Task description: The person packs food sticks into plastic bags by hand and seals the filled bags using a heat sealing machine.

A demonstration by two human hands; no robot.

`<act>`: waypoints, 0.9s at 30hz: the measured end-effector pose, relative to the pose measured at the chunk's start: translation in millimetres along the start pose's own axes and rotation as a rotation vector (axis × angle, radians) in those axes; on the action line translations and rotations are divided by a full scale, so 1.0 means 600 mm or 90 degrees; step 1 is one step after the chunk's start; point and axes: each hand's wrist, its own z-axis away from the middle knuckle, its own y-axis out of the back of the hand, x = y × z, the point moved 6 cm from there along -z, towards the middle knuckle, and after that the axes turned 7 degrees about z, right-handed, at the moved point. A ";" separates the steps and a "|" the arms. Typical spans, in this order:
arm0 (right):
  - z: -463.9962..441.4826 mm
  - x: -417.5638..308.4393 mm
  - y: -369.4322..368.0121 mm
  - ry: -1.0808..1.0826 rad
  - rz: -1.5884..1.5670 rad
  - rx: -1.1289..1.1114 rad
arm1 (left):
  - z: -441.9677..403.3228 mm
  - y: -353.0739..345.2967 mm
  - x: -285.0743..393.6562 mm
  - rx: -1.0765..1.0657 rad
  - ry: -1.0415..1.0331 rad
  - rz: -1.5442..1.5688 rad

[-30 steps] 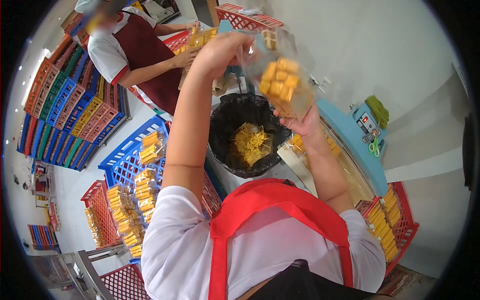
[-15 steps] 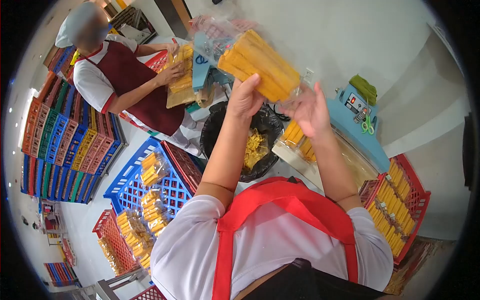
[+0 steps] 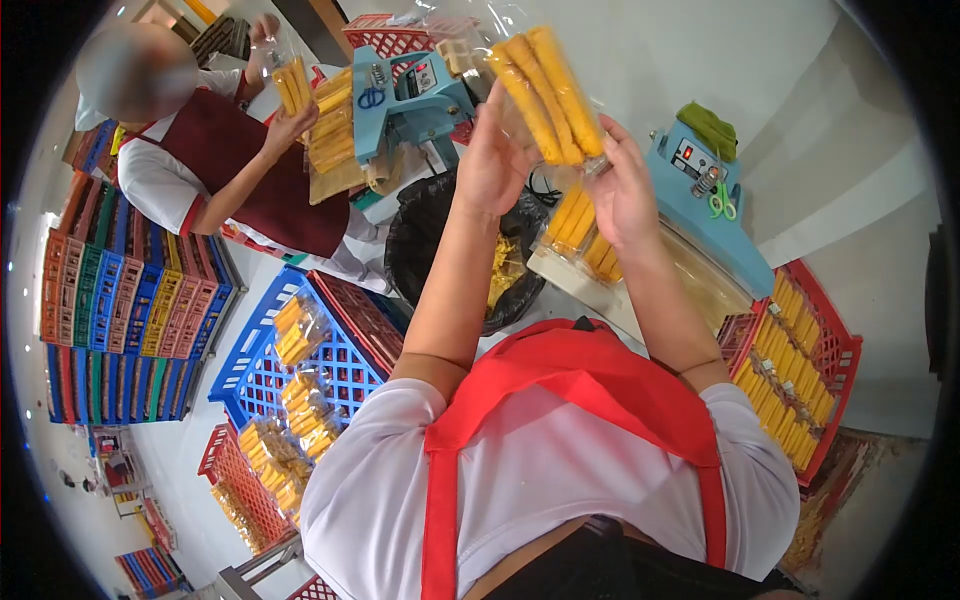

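Note:
A clear plastic bag of long yellow sticks (image 3: 545,95) is held up in front of me, its loose open end toward the upper left. My left hand (image 3: 495,160) is at the bag's left side, fingers against the plastic. My right hand (image 3: 625,185) grips the bag's lower right end. Below it, more bagged yellow sticks (image 3: 575,230) lie on the pale ledge of a blue sealing machine (image 3: 710,240). A bin lined with black plastic (image 3: 420,240) stands below my hands, with yellow scraps (image 3: 503,270) inside.
At the left, a co-worker (image 3: 250,160) holds another bag (image 3: 292,85) beside a second blue sealer (image 3: 400,105). A blue crate (image 3: 250,350) and a red crate (image 3: 225,455) hold filled bags. Another red crate (image 3: 845,350) is at right. Stacked crates (image 3: 130,290) stand far left.
The bag has turned, so its sticks now stand more upright, and both hands have shifted on it. The co-worker has lifted a bag. The view has swung, showing more of the second sealer.

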 end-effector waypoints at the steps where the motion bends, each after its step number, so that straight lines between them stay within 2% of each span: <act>1: 0.001 -0.004 0.005 0.030 0.025 0.007 | 0.003 -0.015 -0.002 -0.058 0.012 0.140; 2: 0.005 -0.002 0.008 0.027 0.026 0.008 | 0.008 -0.030 -0.001 -0.115 0.024 0.281; 4: 0.014 -0.002 0.010 0.033 0.158 -0.002 | 0.013 -0.017 -0.006 -0.095 0.027 0.240; 5: 0.014 -0.008 0.009 0.030 0.157 -0.002 | 0.012 -0.007 -0.009 -0.061 0.025 0.091; 6: 0.014 -0.020 -0.005 0.029 0.218 -0.077 | 0.012 0.001 -0.009 -0.028 0.023 -0.058; 7: 0.015 -0.029 -0.016 0.029 0.278 -0.152 | 0.014 0.004 -0.008 -0.022 0.027 -0.027; 8: 0.004 -0.039 -0.007 0.028 0.275 -0.150 | 0.019 0.007 -0.010 -0.021 0.030 -0.029; 10: -0.034 -0.075 -0.005 0.249 0.627 -0.199 | 0.032 0.004 -0.030 -0.069 0.113 0.067; 11: -0.052 -0.090 -0.011 0.246 0.626 -0.192 | 0.039 -0.004 -0.037 -0.069 0.121 0.067; 13: -0.086 -0.101 -0.038 0.140 0.443 -0.276 | 0.064 -0.029 -0.073 -0.009 0.262 0.257; 14: -0.111 -0.094 -0.031 0.137 0.443 -0.266 | 0.068 -0.044 -0.080 -0.008 0.272 0.259; 16: -0.123 -0.035 -0.046 -0.243 0.078 -0.529 | 0.070 -0.077 -0.087 0.054 0.302 0.359; 17: -0.122 -0.017 -0.043 -0.243 0.074 -0.523 | 0.064 -0.092 -0.079 0.107 0.278 0.338; 18: -0.119 0.016 -0.039 -0.341 0.015 -0.481 | 0.066 -0.082 -0.079 0.108 0.281 0.337; 19: -0.117 0.041 -0.034 -0.438 -0.044 -0.439 | 0.069 -0.070 -0.077 0.092 0.292 0.429; 20: -0.114 0.042 -0.038 -0.439 -0.043 -0.444 | 0.068 -0.069 -0.072 0.075 0.298 0.523; 22: -0.108 0.050 -0.029 -0.445 0.012 -0.334 | 0.072 -0.062 -0.067 0.089 0.271 0.466; 24: -0.096 0.044 -0.046 -0.462 -0.003 -0.362 | 0.075 -0.049 -0.070 0.117 0.263 0.465; 26: -0.094 0.034 -0.042 -0.423 0.045 -0.279 | 0.074 -0.047 -0.069 0.124 0.267 0.473; 27: -0.095 0.035 -0.041 -0.424 0.048 -0.280 | 0.074 -0.046 -0.069 0.137 0.266 0.450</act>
